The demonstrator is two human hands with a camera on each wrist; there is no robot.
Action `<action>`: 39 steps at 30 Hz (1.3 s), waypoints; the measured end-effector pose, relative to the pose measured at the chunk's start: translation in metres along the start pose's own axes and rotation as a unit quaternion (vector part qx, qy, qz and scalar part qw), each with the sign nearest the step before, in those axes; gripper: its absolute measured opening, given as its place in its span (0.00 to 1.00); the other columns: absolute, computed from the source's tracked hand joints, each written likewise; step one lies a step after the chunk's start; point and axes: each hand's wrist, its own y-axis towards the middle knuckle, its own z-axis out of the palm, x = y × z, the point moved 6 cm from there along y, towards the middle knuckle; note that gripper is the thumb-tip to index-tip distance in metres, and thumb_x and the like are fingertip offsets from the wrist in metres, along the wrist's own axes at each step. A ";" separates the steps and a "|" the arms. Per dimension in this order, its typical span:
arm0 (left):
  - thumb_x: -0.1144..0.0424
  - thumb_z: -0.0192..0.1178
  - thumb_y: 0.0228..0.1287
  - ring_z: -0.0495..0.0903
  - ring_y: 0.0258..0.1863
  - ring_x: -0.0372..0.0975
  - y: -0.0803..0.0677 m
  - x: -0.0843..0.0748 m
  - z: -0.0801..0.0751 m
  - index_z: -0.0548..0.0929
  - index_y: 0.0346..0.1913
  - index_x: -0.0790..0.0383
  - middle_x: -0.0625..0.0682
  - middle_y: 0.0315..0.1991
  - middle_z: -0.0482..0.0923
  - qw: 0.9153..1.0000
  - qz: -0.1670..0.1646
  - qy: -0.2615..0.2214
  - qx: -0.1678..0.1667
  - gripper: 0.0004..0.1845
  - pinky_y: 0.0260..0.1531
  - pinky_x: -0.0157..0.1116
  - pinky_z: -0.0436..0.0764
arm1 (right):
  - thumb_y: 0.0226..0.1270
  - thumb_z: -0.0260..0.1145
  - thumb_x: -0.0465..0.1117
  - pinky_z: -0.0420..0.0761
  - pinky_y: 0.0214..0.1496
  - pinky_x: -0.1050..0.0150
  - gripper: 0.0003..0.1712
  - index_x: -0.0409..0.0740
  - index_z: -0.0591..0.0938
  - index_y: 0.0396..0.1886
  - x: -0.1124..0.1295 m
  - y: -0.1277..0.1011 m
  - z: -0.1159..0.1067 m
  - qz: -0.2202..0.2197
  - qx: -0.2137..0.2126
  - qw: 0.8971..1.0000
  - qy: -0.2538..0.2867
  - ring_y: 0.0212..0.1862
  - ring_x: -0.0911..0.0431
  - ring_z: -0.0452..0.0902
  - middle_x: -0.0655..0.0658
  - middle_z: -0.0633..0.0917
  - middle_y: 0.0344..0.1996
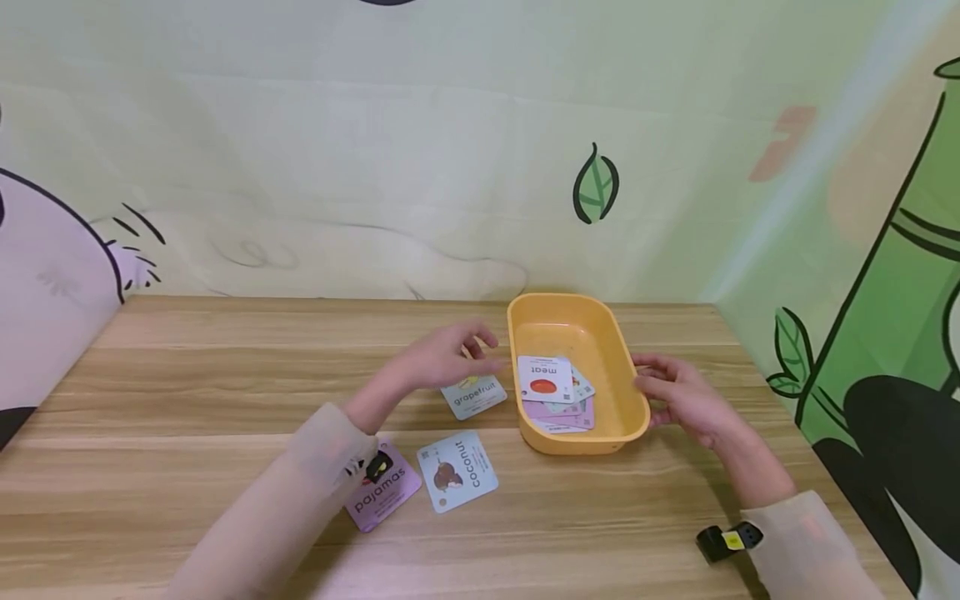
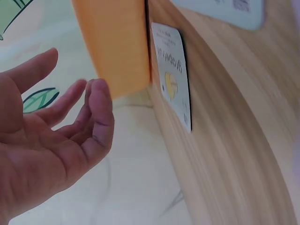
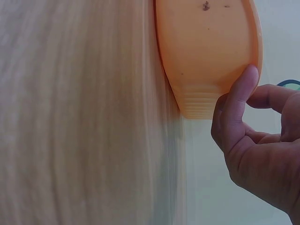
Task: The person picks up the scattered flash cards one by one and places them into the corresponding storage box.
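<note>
A person is sorting word cards into an orange tray [image 1: 628, 392] standing on the wooden surface [image 1: 225, 350], and the work looks partly done. Several cards are already lying inside the tray, the "meat" card [image 1: 545, 379] on top of a small overlapping pile. Three cards are lying outside it: the "grapefruit" card [image 1: 474, 396] just beside the tray's left wall, the "coconut" card [image 1: 457, 471] nearer the person, and the "pajamas" card [image 1: 382, 494] touching it and partly under the left sleeve. The left hand [image 1: 448, 357] is hovering over the grapefruit card, its grip spread and relaxed, holding nothing; the left wrist view is showing the palm open and clear of the card. The right hand [image 1: 678, 393] is steadying the tray, its thumb [image 3: 239, 101] pressing the right wall, the other fingers loosely curled behind.
</note>
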 end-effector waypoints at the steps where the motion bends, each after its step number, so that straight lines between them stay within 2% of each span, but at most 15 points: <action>1: 0.55 0.67 0.70 0.80 0.48 0.48 -0.003 0.001 -0.001 0.79 0.60 0.64 0.57 0.49 0.81 1.000 0.000 0.008 0.003 0.23 0.44 0.41 0.83 | 0.81 0.55 0.37 0.87 0.34 0.61 0.33 0.25 0.57 0.76 0.000 0.000 0.000 0.000 0.001 1.000 0.000 0.43 0.54 0.83 0.24 0.73 0.60; 11: 0.59 0.67 0.70 0.80 0.47 0.47 -0.028 0.021 -0.011 0.81 0.55 0.67 0.56 0.46 0.82 0.999 -0.011 0.038 0.019 0.18 0.45 0.42 0.82 | 0.81 0.55 0.37 0.87 0.35 0.59 0.33 0.24 0.56 0.76 0.000 -0.001 -0.001 0.001 -0.001 1.000 -0.001 0.44 0.54 0.83 0.24 0.73 0.60; 22: 0.55 0.67 0.69 0.80 0.49 0.49 -0.060 0.032 -0.018 0.83 0.54 0.69 0.58 0.47 0.82 0.995 -0.016 0.094 0.034 0.21 0.50 0.48 0.81 | 0.81 0.55 0.38 0.87 0.35 0.60 0.33 0.25 0.56 0.76 0.000 -0.002 0.000 0.000 0.000 1.000 0.001 0.44 0.54 0.83 0.23 0.72 0.61; 28: 0.54 0.67 0.70 0.81 0.51 0.52 -0.078 0.039 -0.019 0.83 0.55 0.70 0.60 0.49 0.83 0.992 -0.033 0.117 0.041 0.22 0.53 0.52 0.81 | 0.81 0.55 0.38 0.87 0.35 0.60 0.33 0.25 0.57 0.76 0.000 -0.001 0.000 -0.003 0.000 1.000 0.001 0.44 0.54 0.83 0.23 0.72 0.62; 35: 0.64 0.74 0.61 0.82 0.50 0.49 -0.094 0.050 -0.017 0.85 0.53 0.66 0.55 0.48 0.84 0.990 -0.059 0.117 0.054 0.18 0.53 0.51 0.81 | 0.81 0.55 0.38 0.87 0.35 0.59 0.34 0.25 0.56 0.76 0.000 0.000 0.000 -0.001 0.003 1.000 0.003 0.43 0.54 0.83 0.23 0.72 0.62; 39: 0.68 0.76 0.55 0.81 0.50 0.48 -0.100 0.052 -0.018 0.88 0.50 0.61 0.51 0.47 0.83 0.991 -0.029 0.116 0.067 0.18 0.53 0.50 0.80 | 0.81 0.55 0.38 0.87 0.35 0.59 0.33 0.25 0.57 0.76 0.000 0.000 0.000 0.001 0.000 1.000 0.001 0.43 0.53 0.83 0.23 0.72 0.62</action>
